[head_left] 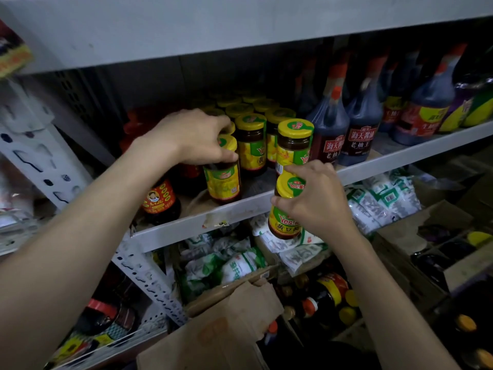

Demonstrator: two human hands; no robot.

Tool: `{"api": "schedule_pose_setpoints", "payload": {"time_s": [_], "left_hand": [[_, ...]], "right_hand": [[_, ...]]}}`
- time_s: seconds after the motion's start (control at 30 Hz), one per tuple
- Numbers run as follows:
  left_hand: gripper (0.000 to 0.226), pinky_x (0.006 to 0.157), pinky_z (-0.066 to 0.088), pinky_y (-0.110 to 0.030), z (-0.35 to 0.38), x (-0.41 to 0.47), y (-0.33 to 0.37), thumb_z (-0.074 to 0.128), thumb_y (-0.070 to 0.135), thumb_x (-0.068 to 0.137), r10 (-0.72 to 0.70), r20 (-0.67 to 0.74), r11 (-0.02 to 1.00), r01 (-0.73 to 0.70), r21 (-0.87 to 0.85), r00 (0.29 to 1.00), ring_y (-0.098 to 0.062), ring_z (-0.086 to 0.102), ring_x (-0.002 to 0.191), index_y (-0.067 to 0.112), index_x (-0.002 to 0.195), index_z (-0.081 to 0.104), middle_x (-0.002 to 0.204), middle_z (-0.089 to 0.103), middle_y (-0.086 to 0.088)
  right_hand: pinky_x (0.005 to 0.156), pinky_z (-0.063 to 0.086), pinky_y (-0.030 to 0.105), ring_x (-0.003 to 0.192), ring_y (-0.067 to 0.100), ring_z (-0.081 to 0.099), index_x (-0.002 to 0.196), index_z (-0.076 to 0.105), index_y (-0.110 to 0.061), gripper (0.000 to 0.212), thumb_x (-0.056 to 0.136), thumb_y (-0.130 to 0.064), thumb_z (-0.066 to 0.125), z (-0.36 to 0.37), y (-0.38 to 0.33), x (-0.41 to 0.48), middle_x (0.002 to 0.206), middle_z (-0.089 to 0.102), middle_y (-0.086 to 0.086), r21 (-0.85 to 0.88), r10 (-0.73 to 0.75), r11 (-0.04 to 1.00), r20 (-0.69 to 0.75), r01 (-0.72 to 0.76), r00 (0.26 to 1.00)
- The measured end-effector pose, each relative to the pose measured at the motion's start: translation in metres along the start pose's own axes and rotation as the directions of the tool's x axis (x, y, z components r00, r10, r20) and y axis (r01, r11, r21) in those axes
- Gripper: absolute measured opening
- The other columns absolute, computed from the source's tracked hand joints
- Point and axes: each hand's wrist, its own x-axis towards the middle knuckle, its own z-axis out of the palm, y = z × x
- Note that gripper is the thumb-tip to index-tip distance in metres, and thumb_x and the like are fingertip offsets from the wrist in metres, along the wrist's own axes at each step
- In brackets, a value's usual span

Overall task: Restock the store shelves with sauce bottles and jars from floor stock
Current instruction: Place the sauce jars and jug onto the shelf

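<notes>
My left hand grips the yellow lid of a soybean sauce jar that stands at the front of the grey shelf. My right hand holds a second jar of the same kind by its neck, just in front of and below the shelf edge. Right above it a third jar stands on the shelf, touched by my right fingertips. Behind them stand several more yellow-lidded jars in rows.
Large dark soy sauce bottles fill the shelf to the right. A red-labelled jar stands at the left front. Below lie white-green bags, open cardboard boxes and floor stock bottles. A perforated upright rises at left.
</notes>
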Motion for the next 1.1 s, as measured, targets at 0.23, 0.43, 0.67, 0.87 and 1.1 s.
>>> {"api": "schedule_pose_setpoints", "payload": {"time_s": [0.23,0.43,0.67,0.87,1.1], "left_hand": [[0.073,0.066,0.039,-0.035,-0.003,-0.003,0.006,0.044,0.085,0.074,-0.015,-0.057,0.989,0.023,0.144,0.998,-0.035,0.060,0.098,0.033,0.124,0.053,0.109,0.065,-0.011],[0.084,0.074,0.040,-0.038,-0.005,-0.008,0.004,0.040,0.086,0.074,-0.085,-0.017,0.986,0.086,0.140,0.996,-0.041,0.057,0.111,0.036,0.141,0.039,0.128,0.059,-0.018],[0.069,0.064,0.056,-0.029,-0.019,-0.014,-0.013,0.073,0.044,0.081,0.095,0.224,0.995,-0.084,-0.058,0.970,-0.010,0.066,0.048,0.048,0.140,0.038,0.097,0.054,0.004],[0.080,0.062,0.040,-0.033,-0.004,-0.019,-0.005,0.040,0.089,0.070,-0.046,0.017,0.976,0.041,0.212,0.999,-0.025,0.049,0.075,0.018,0.099,0.062,0.078,0.050,-0.002],[0.082,0.067,0.040,-0.033,-0.013,-0.026,-0.019,0.060,0.073,0.075,0.013,0.073,0.956,-0.034,0.291,0.997,-0.030,0.059,0.110,0.048,0.145,0.024,0.128,0.060,-0.003]], "right_hand": [[0.090,0.044,0.038,0.113,0.024,0.042,0.135,0.058,-0.017,0.069,0.075,-0.042,0.080,0.006,0.001,-0.004,0.117,0.055,0.004,-0.037,-0.013,0.999,0.043,0.015,0.999],[0.091,0.044,0.038,0.114,0.023,0.040,0.137,0.057,-0.017,0.070,0.076,-0.043,0.080,0.011,-0.001,-0.006,0.118,0.054,0.003,-0.043,-0.017,0.999,0.067,0.020,0.998],[0.090,0.043,0.039,0.117,0.025,0.040,0.137,0.056,-0.015,0.070,0.076,-0.041,0.079,0.013,-0.011,-0.003,0.121,0.056,0.007,-0.028,-0.044,0.999,0.086,0.047,0.995],[0.090,0.044,0.040,0.119,0.028,0.041,0.135,0.058,-0.015,0.069,0.075,-0.040,0.080,0.014,-0.019,-0.005,0.122,0.056,0.008,-0.027,-0.061,0.998,0.082,0.064,0.995],[0.092,0.042,0.038,0.117,0.025,0.041,0.135,0.058,-0.014,0.069,0.076,-0.041,0.080,0.013,-0.018,-0.009,0.123,0.057,0.007,-0.036,-0.064,0.997,0.082,0.067,0.995]]}}
